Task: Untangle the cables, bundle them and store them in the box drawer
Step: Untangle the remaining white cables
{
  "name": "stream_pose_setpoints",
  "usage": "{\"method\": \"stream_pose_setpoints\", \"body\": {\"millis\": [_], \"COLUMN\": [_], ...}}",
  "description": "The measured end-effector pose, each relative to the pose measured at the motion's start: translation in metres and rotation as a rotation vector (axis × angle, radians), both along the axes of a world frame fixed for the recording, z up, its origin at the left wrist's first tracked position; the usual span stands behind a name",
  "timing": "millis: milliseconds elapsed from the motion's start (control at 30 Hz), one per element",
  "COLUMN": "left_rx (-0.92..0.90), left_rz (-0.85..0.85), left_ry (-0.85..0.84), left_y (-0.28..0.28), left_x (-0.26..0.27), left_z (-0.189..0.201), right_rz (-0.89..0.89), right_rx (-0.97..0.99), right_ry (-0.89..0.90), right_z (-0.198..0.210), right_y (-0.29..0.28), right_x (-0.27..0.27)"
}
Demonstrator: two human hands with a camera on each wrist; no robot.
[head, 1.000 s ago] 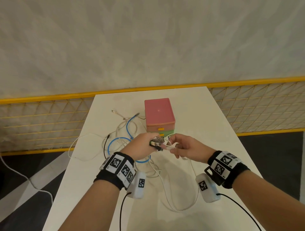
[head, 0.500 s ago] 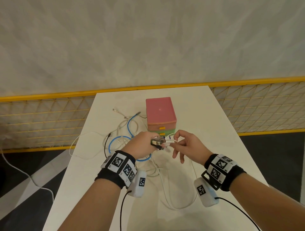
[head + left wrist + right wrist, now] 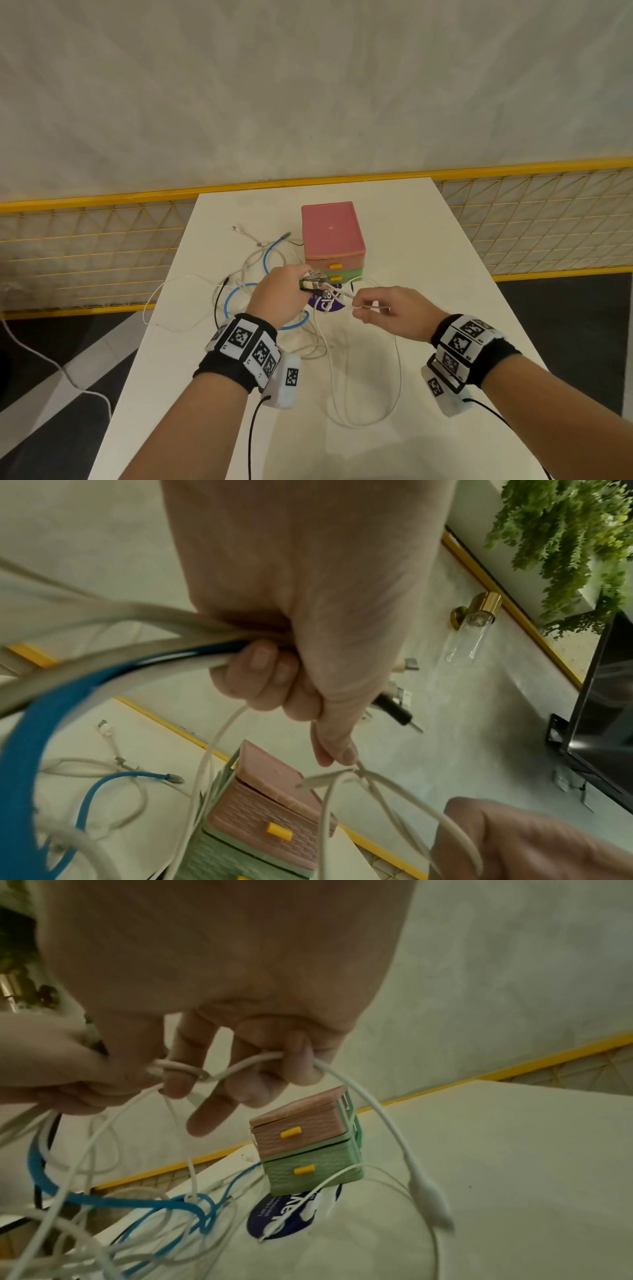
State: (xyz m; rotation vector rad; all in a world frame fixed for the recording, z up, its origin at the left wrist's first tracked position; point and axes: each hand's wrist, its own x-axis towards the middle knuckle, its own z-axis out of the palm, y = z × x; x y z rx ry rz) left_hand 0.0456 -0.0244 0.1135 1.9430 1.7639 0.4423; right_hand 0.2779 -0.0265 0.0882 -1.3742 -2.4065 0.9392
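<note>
Untangling is the step in hand, and it is judged to be at an early point, because most of the cables (image 3: 274, 329) are seen lying loose on the table (image 3: 428, 342), to the left of the box (image 3: 332, 236) and near it. The left hand (image 3: 281, 298) is closed round a gathered bunch of plug ends and cable lengths, white ones and a blue cable (image 3: 37, 739) among them, and this bunch is held above the table, just in front of the box. The right hand (image 3: 390, 315) is held just beside it on the right; a thin white cable (image 3: 359, 1096) is pinched by its fingers (image 3: 298, 1064), and in the right wrist view this cable is seen looped round one finger and hanging down to a long white plug (image 3: 428, 1194). Both drawers of the box, the pink drawer (image 3: 294, 1137) above and the green drawer (image 3: 308, 1172) below, are seen closed. For the next move it is thought that the thin white cable must be drawn slowly to the right, out of the loops, while the bunch is kept firm in the left hand. Care is called for here, since a knot may be tightened by a quick pull. After that, coiling and the opening of a drawer are still to be done.
</note>
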Motion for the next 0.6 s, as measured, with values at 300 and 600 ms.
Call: {"method": "stream_pose_setpoints", "body": {"millis": [300,600], "left_rx": [-0.039,0.077], "left_rz": [-0.04,0.114], "left_ry": [-0.105,-0.007], "left_y": [-0.004,0.003], "left_x": [0.012,-0.009], "left_z": [0.004,0.015], "right_rz": [-0.353,-0.31], "right_rx": [0.234,0.112], "right_ry": [-0.144,-0.162], "right_z": [-0.002,-0.032], "right_y": [0.01,0.006], "right_x": [-0.005,0.016]}}
